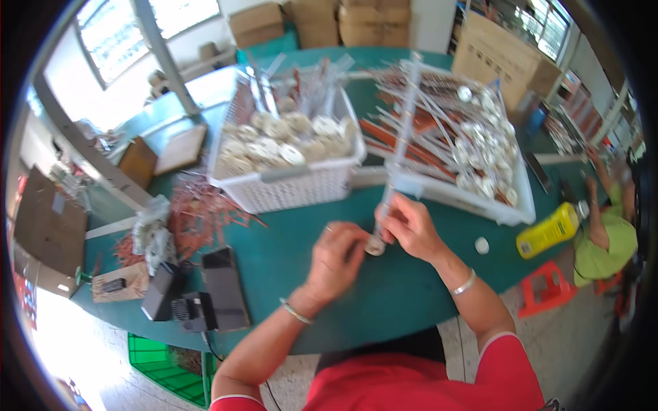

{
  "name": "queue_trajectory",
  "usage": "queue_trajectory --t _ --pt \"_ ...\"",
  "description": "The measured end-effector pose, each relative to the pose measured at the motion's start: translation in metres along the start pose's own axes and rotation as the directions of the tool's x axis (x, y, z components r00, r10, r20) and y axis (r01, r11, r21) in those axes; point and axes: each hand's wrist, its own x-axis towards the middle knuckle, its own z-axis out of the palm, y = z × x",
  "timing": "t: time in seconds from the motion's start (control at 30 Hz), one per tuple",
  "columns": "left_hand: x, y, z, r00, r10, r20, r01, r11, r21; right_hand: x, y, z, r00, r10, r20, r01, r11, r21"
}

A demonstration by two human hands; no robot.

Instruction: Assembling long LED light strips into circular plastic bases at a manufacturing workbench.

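Over the green table, my two hands meet at a small pale round disc [374,246]. My left hand [336,259] is closed, pinching the disc's edge between its fingertips. My right hand [411,227] is closed around the lower part of a long, thin clear strip [404,130], which stands nearly upright and leans slightly right at the top. The strip's lower end comes down to the disc; whether the two are joined is hidden by my fingers. To the right of my right hand, a single white disc [482,245] lies on the table.
A white basket [288,192] of pale discs stands ahead left; a white tray [452,195] of discs and strips lies ahead right. Left are reddish scraps [199,205], a phone [225,288] and black boxes. Right are a yellow bottle [548,231] and another person [606,246].
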Motion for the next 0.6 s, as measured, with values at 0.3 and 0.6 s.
queue_trajectory --t 0.3,0.6 --pt "-0.006 -0.001 0.001 0.983 -0.178 -0.051 0.172 0.98 -0.105 0.027 -0.055 -0.01 0.986 -0.098 -0.136 0.111 0.989 0.093" --pt "-0.002 -0.017 0.004 0.974 -0.223 -0.044 0.218 0.97 -0.105 0.207 -0.091 0.023 0.993 0.04 -0.114 -0.012 0.97 0.241"
